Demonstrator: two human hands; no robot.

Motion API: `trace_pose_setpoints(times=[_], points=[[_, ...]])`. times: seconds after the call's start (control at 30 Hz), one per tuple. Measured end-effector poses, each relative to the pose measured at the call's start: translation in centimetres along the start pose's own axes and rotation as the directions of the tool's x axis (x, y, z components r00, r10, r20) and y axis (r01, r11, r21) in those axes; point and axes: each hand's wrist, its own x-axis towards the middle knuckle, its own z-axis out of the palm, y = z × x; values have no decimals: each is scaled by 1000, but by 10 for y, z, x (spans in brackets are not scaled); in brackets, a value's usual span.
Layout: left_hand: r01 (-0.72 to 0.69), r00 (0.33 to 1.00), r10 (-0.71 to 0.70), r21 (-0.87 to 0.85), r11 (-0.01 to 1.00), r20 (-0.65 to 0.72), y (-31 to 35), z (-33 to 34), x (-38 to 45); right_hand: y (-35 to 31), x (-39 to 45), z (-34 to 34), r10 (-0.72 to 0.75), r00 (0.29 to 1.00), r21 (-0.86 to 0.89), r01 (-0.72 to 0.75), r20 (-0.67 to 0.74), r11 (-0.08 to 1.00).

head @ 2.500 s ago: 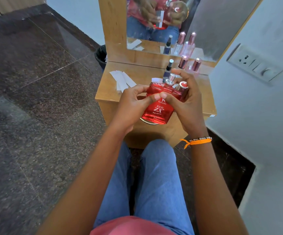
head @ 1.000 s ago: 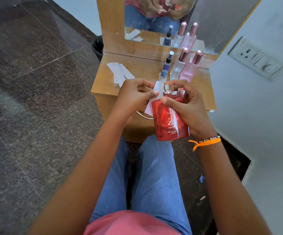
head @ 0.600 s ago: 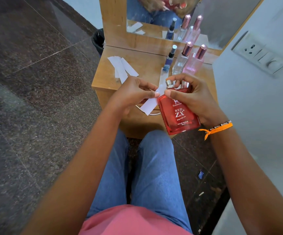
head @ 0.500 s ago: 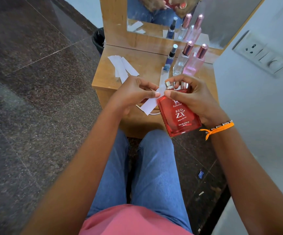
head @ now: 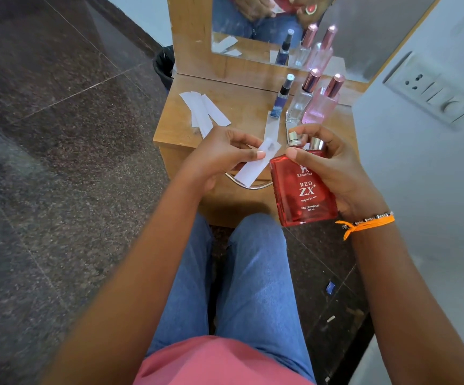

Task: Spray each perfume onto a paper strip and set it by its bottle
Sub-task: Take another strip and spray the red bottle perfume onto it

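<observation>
Right hand (head: 333,168): closed around the red perfume bottle (head: 304,190), thumb pressed on its front face below the neck, a finger curled over the bare silver sprayer (head: 293,138); an orange thread band (head: 364,225) is worn at the wrist
Left hand (head: 219,159): thumb and fingers pinched shut on a white paper strip (head: 256,163), held just left of the sprayer
Dressing table (head: 175,129): light wood, set against the wall with a mirror (head: 364,29) above; hands and bottles are reflected in it
Floor (head: 44,162): dark speckled stone, seen to the left and beneath the blue-jeaned legs (head: 250,273)
Red perfume bottle: held tilted over the table's front edge, above the knees, label reading "RED ZX" turned to the camera
Pink bottle (head: 321,105): stood at the back right of the table, rose-gold cap on
Clear bottle (head: 299,105): stood just left of the pink one, touching or nearly so, capped alike
Blue bottle (head: 279,104): slim, stood left of the clear one, with a second strip (head: 272,128) laid on the table in front of it
Loose strips (head: 203,112): a small white pile lying at the table's left side, well apart from the bottles
Paper strip in hand: a grey damp mark (head: 269,146) is seen near its upper end
Silver cap (head: 316,143): tucked behind the bottle's shoulder among the right fingers
</observation>
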Motion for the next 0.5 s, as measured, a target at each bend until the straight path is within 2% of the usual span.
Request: trace_pose_setpoints(times=[0.2, 0.3, 0.4, 0.5], points=[[-3, 1000, 1, -44, 999, -30, -2, 7, 5, 17, -12, -5, -117, 976, -47, 110, -183, 993], [-21, 992, 16, -36, 999, -125, 1, 21, 13, 23, -18, -7, -142, 941, 8, 152, -308, 988], [-91, 973, 97, 36, 995, -210, 2, 42, 23, 26, -24, -13, -153, 904, 33, 180, -399, 983], [-177, 954, 197, 104, 979, -226, 7, 71, 34, 27, -31, -27, -143, 875, 43, 183, -463, 982]])
